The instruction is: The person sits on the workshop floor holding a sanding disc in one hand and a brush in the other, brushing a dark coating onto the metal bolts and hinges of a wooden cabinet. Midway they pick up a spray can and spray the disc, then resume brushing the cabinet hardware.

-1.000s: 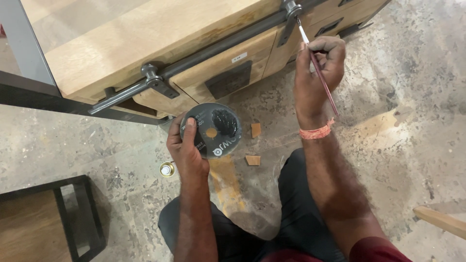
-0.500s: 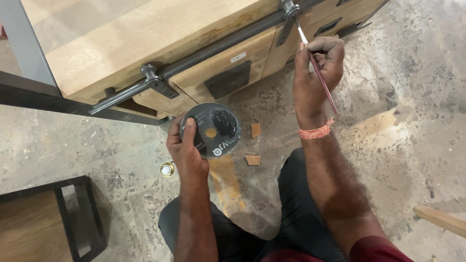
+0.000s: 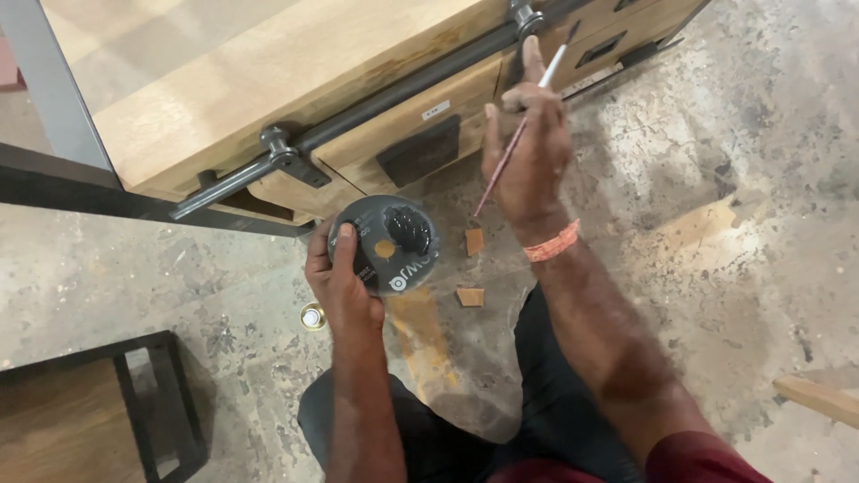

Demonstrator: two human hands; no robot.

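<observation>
My left hand (image 3: 338, 279) grips a round dark grey lid (image 3: 386, 243) held flat, with a blob of black paint and a small spot of brown paint on it. My right hand (image 3: 528, 152) pinches a thin paintbrush (image 3: 523, 130) with a white and reddish handle, its tip pointing down-left toward the lid. An orange band circles the right wrist. Both hands hover above the concrete floor in front of a wooden cabinet (image 3: 268, 80) with a dark metal rail (image 3: 358, 134) and dark recessed drawer pulls.
Two small wood chips (image 3: 472, 268) and a tiny round cap (image 3: 312, 317) lie on the stained concrete floor. A black metal frame with a wood panel (image 3: 80, 411) stands at lower left. A wooden strip (image 3: 819, 398) pokes in at the right edge.
My right hand with the brush has moved left and down, from beside the cabinet drawer toward the lid. The left hand and lid stay put.
</observation>
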